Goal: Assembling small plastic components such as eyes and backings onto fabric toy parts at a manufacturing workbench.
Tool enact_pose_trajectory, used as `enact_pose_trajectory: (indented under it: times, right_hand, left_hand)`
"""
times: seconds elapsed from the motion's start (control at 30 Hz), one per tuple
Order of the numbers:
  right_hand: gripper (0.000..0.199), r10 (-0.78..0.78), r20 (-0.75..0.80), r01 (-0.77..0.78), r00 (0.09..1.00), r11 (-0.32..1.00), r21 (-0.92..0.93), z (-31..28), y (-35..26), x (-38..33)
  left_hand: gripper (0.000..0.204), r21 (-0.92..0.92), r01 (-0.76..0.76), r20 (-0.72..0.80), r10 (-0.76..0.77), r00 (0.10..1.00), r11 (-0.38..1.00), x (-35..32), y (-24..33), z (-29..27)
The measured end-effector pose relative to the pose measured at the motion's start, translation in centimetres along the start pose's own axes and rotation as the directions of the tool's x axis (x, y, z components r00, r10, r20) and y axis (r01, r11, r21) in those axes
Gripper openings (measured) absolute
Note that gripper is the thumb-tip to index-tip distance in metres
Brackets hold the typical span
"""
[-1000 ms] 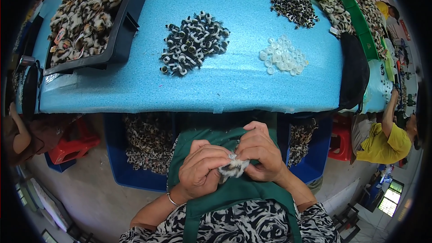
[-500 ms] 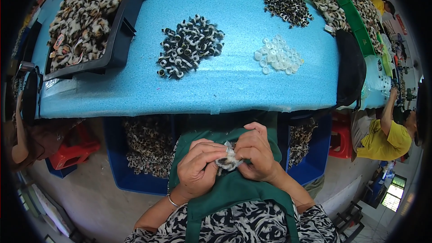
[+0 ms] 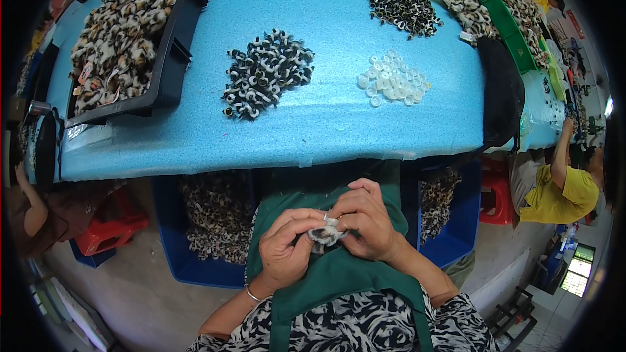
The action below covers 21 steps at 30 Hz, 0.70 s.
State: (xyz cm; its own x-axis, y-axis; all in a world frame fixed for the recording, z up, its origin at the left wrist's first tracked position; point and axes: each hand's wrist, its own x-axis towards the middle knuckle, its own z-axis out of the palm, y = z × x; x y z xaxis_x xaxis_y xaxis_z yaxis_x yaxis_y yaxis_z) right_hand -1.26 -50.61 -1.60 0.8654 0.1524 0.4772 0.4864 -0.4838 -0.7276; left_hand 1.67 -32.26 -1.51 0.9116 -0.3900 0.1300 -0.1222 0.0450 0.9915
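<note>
Over the dark green apron on my lap, my left hand [image 3: 287,246] and my right hand [image 3: 368,223] pinch one small furry plush piece [image 3: 323,238] between them. Its fur is white, grey and black, and a small whitish bit [image 3: 330,221] sticks up from its top between the fingertips. Both thumbs press along its sides. Fingers cover much of it, so its full shape is hidden.
On the blue table [image 3: 261,146] lie a heap of black-and-white ring-like parts [image 3: 267,75] and translucent white discs [image 3: 391,78]. A black tray [image 3: 171,58] of furry pieces stands left. Blue bins [image 3: 169,248] flank my lap. A person in yellow [image 3: 564,195] sits at right.
The furry piece has turned a little in my fingers, and more of its grey-black side shows. My fingertips have shifted slightly on it. The whole view has tilted a little.
</note>
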Motion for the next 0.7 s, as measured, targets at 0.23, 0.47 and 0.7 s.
enact_pose_trajectory:
  times: [0.23, 0.47, 0.7]
  right_hand:
    - [0.034, 0.044, -0.001, -0.044, 0.999, 0.997, 0.07, -0.8, -0.5, -0.4]
    - [0.033, 0.012, -0.065, -0.004, 0.998, 0.993, 0.116, -0.8, -0.4, -0.4]
    - [0.03, 0.075, -0.087, -0.05, 0.993, 0.963, 0.266, -0.4, -0.2, 0.0]
  left_hand:
    - [0.02, 0.104, -0.149, 0.063, 0.143, 0.988, 0.983, 0.4, -0.1, -0.2]
    - [0.024, 0.018, -0.105, 0.152, 0.101, 0.983, 0.994, 0.1, -0.4, 0.2]
    - [0.029, -0.211, 0.13, 0.178, -0.093, 0.98, 0.969, 0.4, -1.5, 0.7]
